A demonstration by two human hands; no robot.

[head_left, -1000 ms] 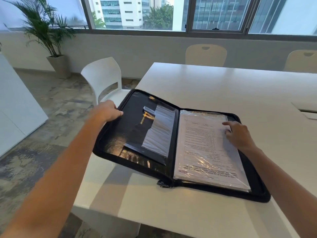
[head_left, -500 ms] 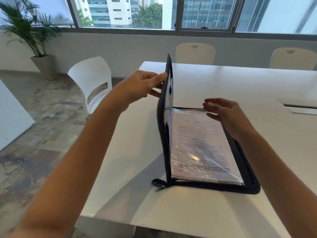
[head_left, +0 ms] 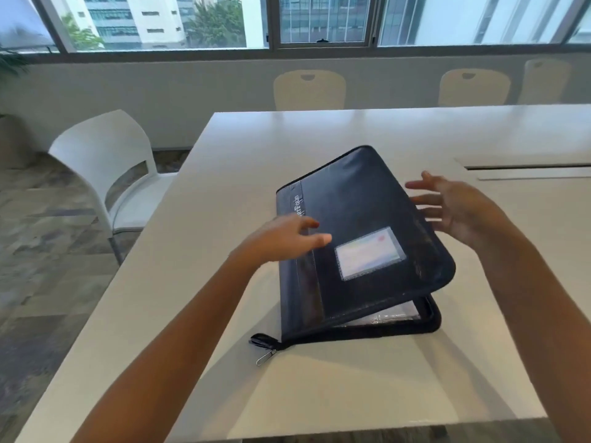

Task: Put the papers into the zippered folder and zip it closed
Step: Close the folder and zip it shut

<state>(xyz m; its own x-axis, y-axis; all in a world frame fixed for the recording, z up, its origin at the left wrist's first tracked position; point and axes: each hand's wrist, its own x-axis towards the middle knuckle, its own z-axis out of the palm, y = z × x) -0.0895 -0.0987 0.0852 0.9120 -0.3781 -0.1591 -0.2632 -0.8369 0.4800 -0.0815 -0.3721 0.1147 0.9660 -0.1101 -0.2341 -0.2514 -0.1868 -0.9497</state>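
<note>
At the far left a sliver of green potted plant (head_left: pixel 11 63) shows against the grey wall, above a mottled grey stone-pattern floor (head_left: pixel 48 251). A white moulded plastic chair (head_left: pixel 105 167) stands just beside the left edge of the long, smooth white table (head_left: pixel 319 388), which fills most of the view and reflects the window light. A wide band of metal-framed windows (head_left: pixel 319 24) runs along the back wall, with tall buildings and trees outside.

The left hand (head_left: pixel 284 239) hovers over the left part of the cover, fingers loosely spread and holding nothing; whether the fingertips touch the cover cannot be told. Under it lies the dark navy zippered fabric folder (head_left: pixel 367 225), near the middle of the table, its top cover tilted and partly down, still gaping on the right side. A clear card window (head_left: pixel 369 254) sits on the cover. In the gap, the plastic-sleeved white papers (head_left: pixel 393 314) lie inside the lower half. The metal zipper pull (head_left: pixel 265 358) rests on the table at the folder's near left corner, unzipped.

The right hand (head_left: pixel 460 212) is just beside the cover's right edge, fingers splayed, gripping nothing. Cream chairs (head_left: pixel 473 87) stand along the far side, and a recessed white cable hatch (head_left: pixel 527 169) sits in the tabletop at right.
</note>
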